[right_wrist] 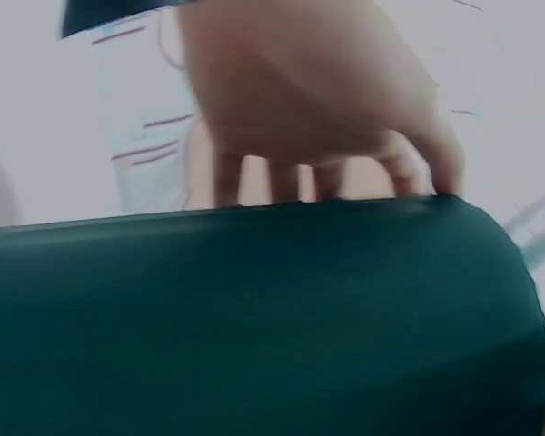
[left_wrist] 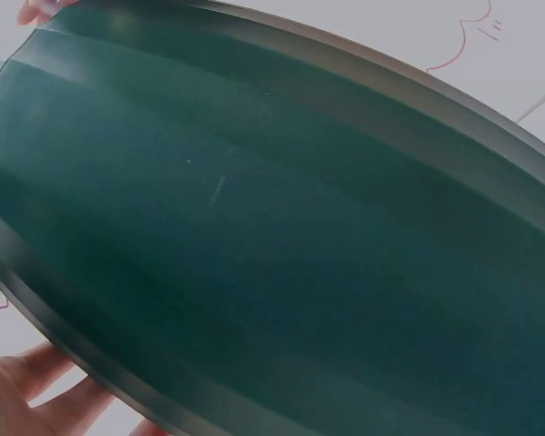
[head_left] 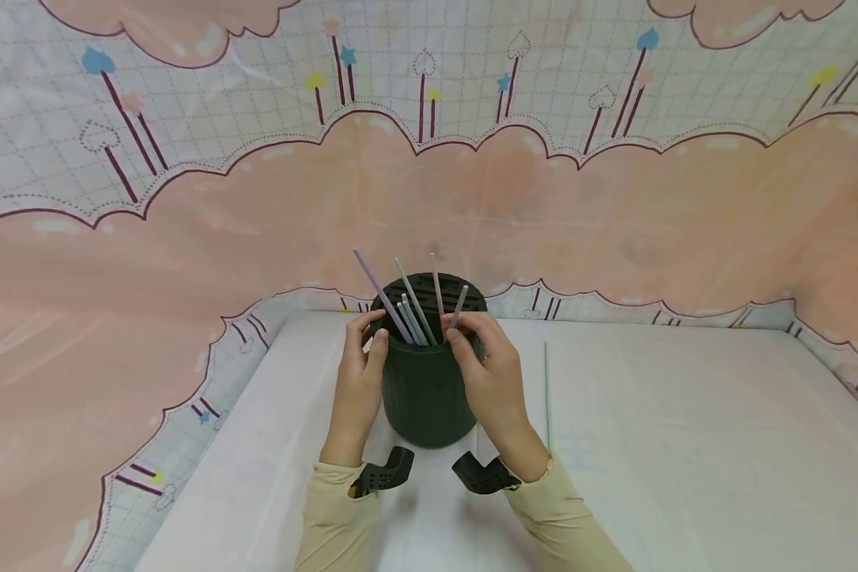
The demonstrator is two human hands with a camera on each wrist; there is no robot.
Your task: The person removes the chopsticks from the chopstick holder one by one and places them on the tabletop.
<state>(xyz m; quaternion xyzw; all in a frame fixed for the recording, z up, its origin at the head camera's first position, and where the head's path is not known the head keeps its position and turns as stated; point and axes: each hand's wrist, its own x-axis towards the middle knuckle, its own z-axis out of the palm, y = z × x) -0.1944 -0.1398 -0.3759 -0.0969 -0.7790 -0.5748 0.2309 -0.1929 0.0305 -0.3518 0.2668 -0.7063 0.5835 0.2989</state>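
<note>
A dark green ribbed cup (head_left: 425, 397) with a perforated top stands on the white table, and several pastel straws (head_left: 407, 306) stick out of it. My left hand (head_left: 372, 332) grips the cup's left side at the rim. At the cup's right rim, my right hand (head_left: 459, 327) pinches a short mauve straw (head_left: 461, 302) between thumb and fingers. The cup wall (left_wrist: 282, 227) fills the left wrist view, with fingers (left_wrist: 23, 391) at the bottom left. In the right wrist view the cup (right_wrist: 254, 318) lies low, and a hand (right_wrist: 318, 100) curls over its far edge.
A loose pale green straw (head_left: 546, 397) lies on the table (head_left: 686, 445) to the right of my right hand. A pink and white patterned cloth (head_left: 615, 206) rises behind and at both sides of the table. Black wrist mounts (head_left: 382, 474) sit near the front.
</note>
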